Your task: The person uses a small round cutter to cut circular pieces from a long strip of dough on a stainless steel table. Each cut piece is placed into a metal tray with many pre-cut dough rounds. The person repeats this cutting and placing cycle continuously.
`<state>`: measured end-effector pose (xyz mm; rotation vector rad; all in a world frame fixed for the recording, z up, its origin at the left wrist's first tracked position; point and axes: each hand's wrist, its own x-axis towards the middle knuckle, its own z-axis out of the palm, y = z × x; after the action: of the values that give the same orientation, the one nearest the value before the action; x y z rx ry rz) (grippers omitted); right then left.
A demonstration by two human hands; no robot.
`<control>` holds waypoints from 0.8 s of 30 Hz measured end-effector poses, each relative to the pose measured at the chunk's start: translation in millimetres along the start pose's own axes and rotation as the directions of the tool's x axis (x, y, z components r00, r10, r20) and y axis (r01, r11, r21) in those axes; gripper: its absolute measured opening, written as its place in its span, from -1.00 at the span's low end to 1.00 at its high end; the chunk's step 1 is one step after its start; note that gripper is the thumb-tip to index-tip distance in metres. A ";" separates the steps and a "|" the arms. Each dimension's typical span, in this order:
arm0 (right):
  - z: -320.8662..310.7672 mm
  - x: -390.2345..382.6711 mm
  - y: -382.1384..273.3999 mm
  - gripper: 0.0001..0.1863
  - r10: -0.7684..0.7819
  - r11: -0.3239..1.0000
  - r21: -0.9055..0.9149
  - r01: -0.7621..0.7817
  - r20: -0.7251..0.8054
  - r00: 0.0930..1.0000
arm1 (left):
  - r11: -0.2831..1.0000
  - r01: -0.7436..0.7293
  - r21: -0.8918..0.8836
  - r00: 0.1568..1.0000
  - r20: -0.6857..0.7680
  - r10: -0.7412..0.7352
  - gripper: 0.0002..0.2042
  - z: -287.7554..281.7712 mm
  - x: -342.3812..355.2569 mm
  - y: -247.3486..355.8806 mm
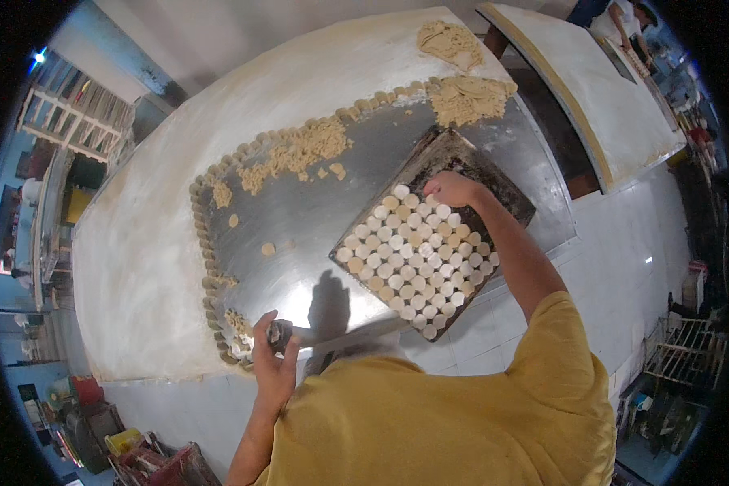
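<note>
My left hand (272, 366), near the metal sheet's front edge, has its fingers round a small dark round cutter (279, 334). Over the far part of a dark baking tray (500, 180), my right hand (455, 190) is closed with fingertips down at the edge of the dough rounds; whatever they pinch is hidden. Pale dough rounds (424, 258) fill the tray's near part in close rows, some whiter and some more tan. The tray lies askew on the shiny metal sheet (279, 223). Two loose dough rounds (268, 249) lie on the sheet left of the tray.
Scalloped dough trimmings (198, 212) line the sheet's left and far edges, with crumbly dough (300, 152) inside them. Two dough heaps (467, 99) sit at the far right of the pale table (138, 275). Another table (603, 97) and a person (624, 24) are at the upper right.
</note>
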<state>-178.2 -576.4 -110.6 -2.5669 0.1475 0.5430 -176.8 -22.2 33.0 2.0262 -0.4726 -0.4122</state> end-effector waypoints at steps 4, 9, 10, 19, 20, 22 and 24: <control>9.5 2.9 14.3 -0.64 -0.009 1.000 -0.020 0.006 -0.130 0.991 | 1.000 -0.020 -0.008 1.000 0.017 0.020 -0.48 -22.5 -3.4 -25.2; 26.2 -8.9 -48.9 -0.61 0.200 0.967 0.227 -0.118 -0.386 0.901 | 0.904 0.070 0.421 0.956 0.232 -0.182 -0.49 -86.4 -6.3 -85.7; 37.1 3.1 -81.1 -0.57 0.237 0.951 0.294 -0.099 -0.479 0.845 | 0.864 -0.009 0.503 0.962 0.241 -0.131 -0.47 -104.3 -5.7 -97.0; 179.4 154.4 -410.4 -0.36 -0.046 0.969 0.194 0.154 -0.470 0.882 | 0.716 -0.120 0.688 0.981 0.192 -0.021 -0.59 -273.8 103.1 -159.9; 192.9 166.1 -437.0 -0.32 -0.065 0.966 0.179 0.185 -0.527 0.847 | 0.698 -0.169 0.696 0.978 0.205 0.032 -0.62 -281.8 117.7 -161.8; 225.0 179.2 -484.3 -0.32 -0.044 0.977 0.155 0.147 -0.527 0.849 | 0.679 -0.224 0.699 0.966 0.253 0.058 -0.64 -287.0 142.8 -162.9; 256.7 175.4 -514.8 -0.41 -0.061 0.976 0.140 0.168 -0.561 0.826 | 0.662 -0.256 0.705 0.952 0.304 0.045 -0.68 -281.5 158.3 -161.5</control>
<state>-2.6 -2.5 -148.8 -2.4544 0.2268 -0.2706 119.0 183.2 7.2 2.7007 -1.1198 -0.4256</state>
